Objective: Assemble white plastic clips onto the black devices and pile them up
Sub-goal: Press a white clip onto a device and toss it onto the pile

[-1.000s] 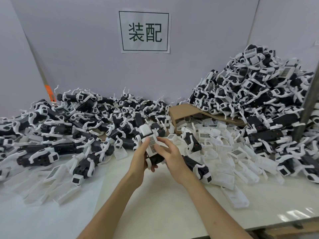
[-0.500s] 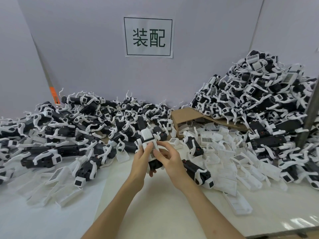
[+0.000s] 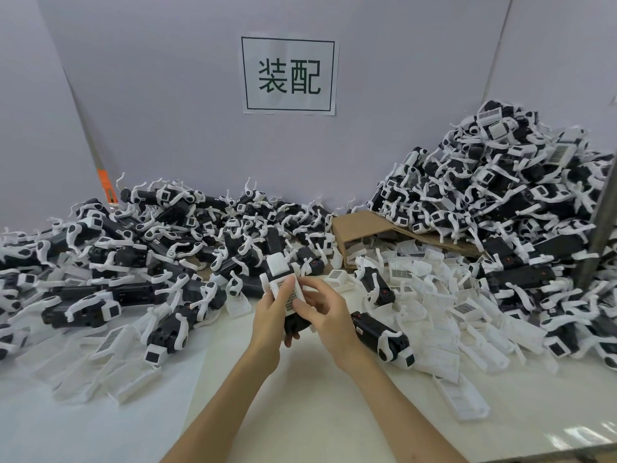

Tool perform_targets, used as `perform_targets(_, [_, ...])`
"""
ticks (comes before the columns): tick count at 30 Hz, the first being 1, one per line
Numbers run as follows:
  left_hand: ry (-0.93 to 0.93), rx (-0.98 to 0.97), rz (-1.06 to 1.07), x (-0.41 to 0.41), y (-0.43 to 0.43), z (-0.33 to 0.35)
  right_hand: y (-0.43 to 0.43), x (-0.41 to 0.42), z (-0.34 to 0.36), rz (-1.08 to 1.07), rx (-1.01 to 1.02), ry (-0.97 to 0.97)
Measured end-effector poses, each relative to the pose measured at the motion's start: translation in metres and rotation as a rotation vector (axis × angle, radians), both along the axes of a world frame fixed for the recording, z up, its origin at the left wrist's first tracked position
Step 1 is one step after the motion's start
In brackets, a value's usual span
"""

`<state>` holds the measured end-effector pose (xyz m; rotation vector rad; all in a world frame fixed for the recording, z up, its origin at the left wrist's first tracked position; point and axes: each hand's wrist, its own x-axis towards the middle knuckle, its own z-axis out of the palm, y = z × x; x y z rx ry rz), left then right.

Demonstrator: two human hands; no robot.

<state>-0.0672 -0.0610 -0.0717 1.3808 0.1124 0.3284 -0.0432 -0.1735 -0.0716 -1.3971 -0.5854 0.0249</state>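
My left hand (image 3: 267, 320) grips a black device (image 3: 295, 324) from below at the table's middle. A white plastic clip (image 3: 282, 282) with a barcode label lies on top of that device. My right hand (image 3: 329, 315) curls over the clip from the right, thumb and fingertips pressing on its labelled face. Most of the device is hidden by both hands. Another black device (image 3: 380, 335) lies on the table just right of my right hand.
A low pile of black devices (image 3: 140, 262) spreads across the left. A tall heap of devices (image 3: 500, 198) rises at the right. Loose white clips (image 3: 434, 295) spill from a tipped cardboard box (image 3: 360, 225). More clips (image 3: 110, 365) lie front left. A metal post (image 3: 601, 228) stands far right.
Both hands stay closed round the device and clip; my right thumb has slid along the clip's labelled face. The camera tilted up slightly, so the scene sits lower in view.
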Motion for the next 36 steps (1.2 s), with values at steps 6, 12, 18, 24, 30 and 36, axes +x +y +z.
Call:
perform_targets(6, [-0.063,0.204,-0.095,-0.0052,-0.0084,-0.0005,-0.0041,0.0059,0.0018,-0.027,0.054,0.228])
perform_targets(12, [-0.075,0.429,-0.102,-0.0052,-0.0077,-0.0040,-0.0055,0.0087,0.0025,-0.062,0.082,0.298])
perform_targets(18, [-0.069,0.432,-0.094,-0.0049,-0.0050,-0.0026,-0.0030,0.0058,0.0032,-0.054,0.038,0.263])
perform_targets(24, [-0.097,0.406,-0.079,-0.0027,-0.0078,-0.0046,-0.0038,0.0041,0.0049,-0.102,0.012,0.178])
perform_targets(30, [-0.117,0.362,-0.080,-0.0053,-0.0087,-0.0024,-0.0056,0.0026,0.0054,-0.035,0.068,0.189])
perform_targets(36, [-0.104,0.419,-0.091,-0.0061,-0.0072,-0.0013,-0.0048,-0.0004,0.0041,0.055,0.084,0.150])
